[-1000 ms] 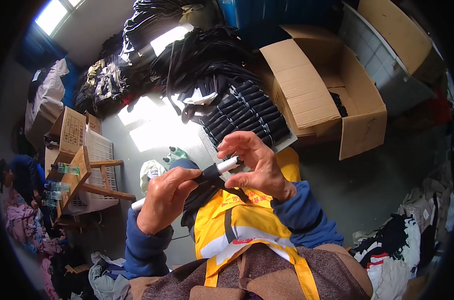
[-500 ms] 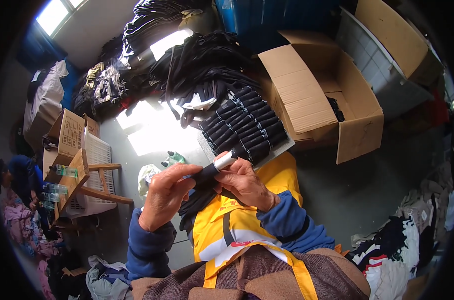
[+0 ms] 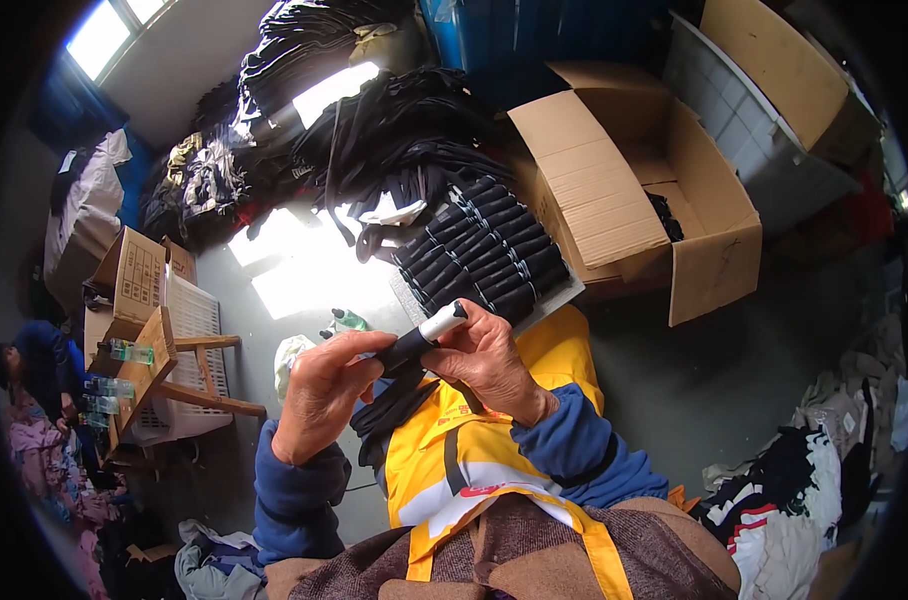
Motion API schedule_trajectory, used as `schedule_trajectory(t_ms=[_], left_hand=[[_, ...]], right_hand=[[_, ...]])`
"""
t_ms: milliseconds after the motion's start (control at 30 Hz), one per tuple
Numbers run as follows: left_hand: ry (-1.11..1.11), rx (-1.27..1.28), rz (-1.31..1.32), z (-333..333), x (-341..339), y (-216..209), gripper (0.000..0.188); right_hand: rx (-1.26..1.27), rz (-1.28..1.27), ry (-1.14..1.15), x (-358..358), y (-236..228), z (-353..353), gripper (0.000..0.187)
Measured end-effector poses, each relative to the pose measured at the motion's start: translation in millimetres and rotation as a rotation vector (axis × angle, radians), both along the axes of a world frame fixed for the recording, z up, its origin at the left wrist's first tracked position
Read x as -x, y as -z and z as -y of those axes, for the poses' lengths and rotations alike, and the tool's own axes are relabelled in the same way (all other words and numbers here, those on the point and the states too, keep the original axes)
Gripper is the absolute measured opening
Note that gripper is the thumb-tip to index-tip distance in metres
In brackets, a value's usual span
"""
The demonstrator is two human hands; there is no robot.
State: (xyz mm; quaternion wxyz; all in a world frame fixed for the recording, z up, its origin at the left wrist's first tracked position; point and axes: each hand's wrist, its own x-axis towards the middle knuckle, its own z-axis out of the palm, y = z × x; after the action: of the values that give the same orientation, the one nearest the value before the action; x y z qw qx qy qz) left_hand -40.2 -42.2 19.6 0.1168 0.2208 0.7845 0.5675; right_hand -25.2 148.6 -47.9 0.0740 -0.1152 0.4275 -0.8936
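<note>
Between my two hands is a black cloth roll point(image 3: 404, 352) with a white band point(image 3: 442, 322) round its right part and a dark tip. My left hand point(image 3: 326, 385) pinches its left end with thumb and fingers. Near the white band, my right hand point(image 3: 489, 370) is curled round the other end, with the fingertips partly hidden. Just beyond the hands, several similar black rolls point(image 3: 484, 245) lie in tight rows on a grey tray point(image 3: 410, 297). Loose black cloth point(image 3: 379, 415) rests on my lap over the yellow apron point(image 3: 424, 450).
An open cardboard box point(image 3: 714, 280) stands to the right of the rolls. Heaped black garments point(image 3: 404, 125) lie behind them. At left are a wooden stool point(image 3: 154, 365), bottles point(image 3: 349, 320) and a co-worker point(image 3: 42, 360). Piled clothes point(image 3: 774, 500) fill the lower right.
The roll has turned slightly in my fingers, and its white band looks narrower and longer. Both hands stay almost in place; the view has shifted a little.
</note>
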Motion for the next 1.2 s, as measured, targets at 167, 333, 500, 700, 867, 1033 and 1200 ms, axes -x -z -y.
schedule_trajectory(t_ms=[167, 333, 500, 700, 867, 1033, 1200], left_hand=[[0.023, 0.046, 0.012, 0.7, -0.8, 0.1, 0.027], [0.028, 0.024, 0.020, 0.1, -2.0, -2.1, 0.023], [0.017, 0.000, -0.002, -1.3, -1.5, -1.1, 0.020], [0.018, 0.078, 0.027, 1.8, -1.7, -2.2, 0.021], [0.006, 0.256, -0.157, -6.7, -2.4, -6.3, 0.022], [0.024, 0.318, -0.330, -11.8, -1.0, -9.7, 0.023], [0.023, 0.335, -0.405, -11.7, -1.3, -10.7, 0.023]], right_hand=[[-0.150, -0.014, -0.092, 1.7, 5.2, -3.5, 0.018], [-0.139, 0.116, -0.128, -0.8, 4.3, -9.4, 0.017], [-0.042, 0.155, -0.129, -2.4, 3.7, -8.9, 0.018], [-0.009, 0.112, -0.118, -2.2, 2.8, -7.5, 0.017], [-0.061, 0.120, -0.047, -3.8, 7.7, -4.4, 0.018], [0.071, 0.177, -0.101, -3.3, 8.5, -5.4, 0.021], [0.187, 0.182, -0.105, -5.7, 6.8, -7.7, 0.024]])
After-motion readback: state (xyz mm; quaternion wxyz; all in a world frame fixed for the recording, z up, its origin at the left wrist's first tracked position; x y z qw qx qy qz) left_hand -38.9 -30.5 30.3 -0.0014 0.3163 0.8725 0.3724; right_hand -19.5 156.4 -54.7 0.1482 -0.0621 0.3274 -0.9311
